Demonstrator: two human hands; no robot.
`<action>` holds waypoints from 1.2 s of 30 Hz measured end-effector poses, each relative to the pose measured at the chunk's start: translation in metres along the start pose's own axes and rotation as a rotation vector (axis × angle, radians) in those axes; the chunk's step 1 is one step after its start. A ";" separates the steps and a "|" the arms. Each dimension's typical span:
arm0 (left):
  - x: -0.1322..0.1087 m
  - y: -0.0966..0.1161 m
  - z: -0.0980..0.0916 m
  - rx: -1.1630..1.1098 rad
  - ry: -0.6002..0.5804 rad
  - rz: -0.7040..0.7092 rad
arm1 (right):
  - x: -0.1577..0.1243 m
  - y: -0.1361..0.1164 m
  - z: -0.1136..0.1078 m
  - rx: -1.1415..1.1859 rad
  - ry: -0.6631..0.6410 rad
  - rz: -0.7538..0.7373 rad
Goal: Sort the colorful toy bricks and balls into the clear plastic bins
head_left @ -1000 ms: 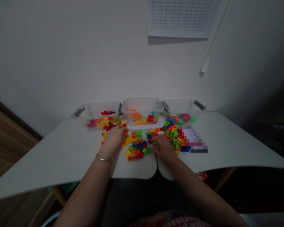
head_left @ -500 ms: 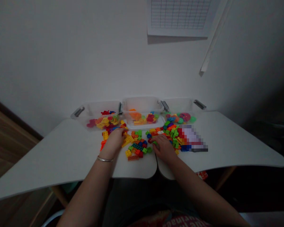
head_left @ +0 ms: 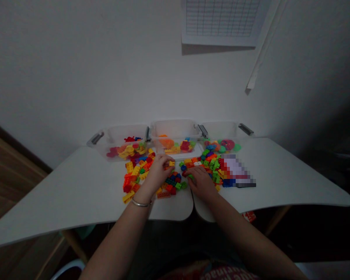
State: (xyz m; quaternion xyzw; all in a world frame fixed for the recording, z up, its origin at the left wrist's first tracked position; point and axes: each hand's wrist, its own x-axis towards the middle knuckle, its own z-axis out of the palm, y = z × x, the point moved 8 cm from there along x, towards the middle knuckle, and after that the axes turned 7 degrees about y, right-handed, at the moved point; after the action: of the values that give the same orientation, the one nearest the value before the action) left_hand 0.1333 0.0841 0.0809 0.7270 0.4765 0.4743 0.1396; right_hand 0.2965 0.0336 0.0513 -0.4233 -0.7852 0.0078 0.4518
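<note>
My left hand (head_left: 160, 170), with a bangle at its wrist, is over the middle of a spread of toy building bricks. A yellow brick (head_left: 172, 163) is pinched at its fingertips. My right hand (head_left: 202, 181) rests low at the right part of the spread, fingers curled around a small red brick (head_left: 184, 172). A green brick (head_left: 191, 177) shows beneath its fingers, partly hidden. Between the hands lie a dark green brick (head_left: 171, 181) and a light green brick (head_left: 178, 186). An orange brick (head_left: 163, 195) sits nearest the table's front edge.
Three clear plastic boxes stand against the wall: a left box (head_left: 125, 132), a middle box (head_left: 176, 128) and a right box (head_left: 220, 130), each with colourful pieces. A blurred-out card (head_left: 236, 167) lies right of the bricks. The white table (head_left: 84, 194) has a notch at its front.
My left hand has moved right from the left part of the pile towards the middle, now with a yellow brick in its fingers. My right hand has stayed in place.
</note>
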 end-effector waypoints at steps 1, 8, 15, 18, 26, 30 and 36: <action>0.005 0.003 -0.003 -0.001 0.047 0.021 | 0.000 0.000 0.001 0.001 -0.007 0.003; 0.055 0.014 -0.047 -0.048 0.403 0.074 | -0.001 0.001 0.001 0.014 -0.010 -0.011; 0.085 0.006 -0.047 0.196 0.359 0.033 | -0.002 0.001 0.000 0.025 -0.005 -0.029; 0.090 -0.003 -0.039 0.281 0.296 0.001 | -0.002 0.001 0.001 0.030 -0.006 -0.035; 0.099 -0.005 -0.019 0.621 0.089 0.119 | -0.002 0.000 0.004 0.034 -0.029 -0.048; 0.094 -0.003 -0.019 0.584 0.077 0.179 | -0.003 0.001 0.005 0.029 -0.040 -0.044; 0.085 -0.013 -0.020 0.491 0.066 0.267 | -0.003 0.001 0.006 0.025 -0.045 -0.054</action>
State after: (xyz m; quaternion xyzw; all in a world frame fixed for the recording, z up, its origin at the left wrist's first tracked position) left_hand 0.1177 0.1554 0.1301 0.7796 0.4815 0.3822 -0.1200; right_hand 0.2937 0.0343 0.0452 -0.3962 -0.8061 0.0150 0.4393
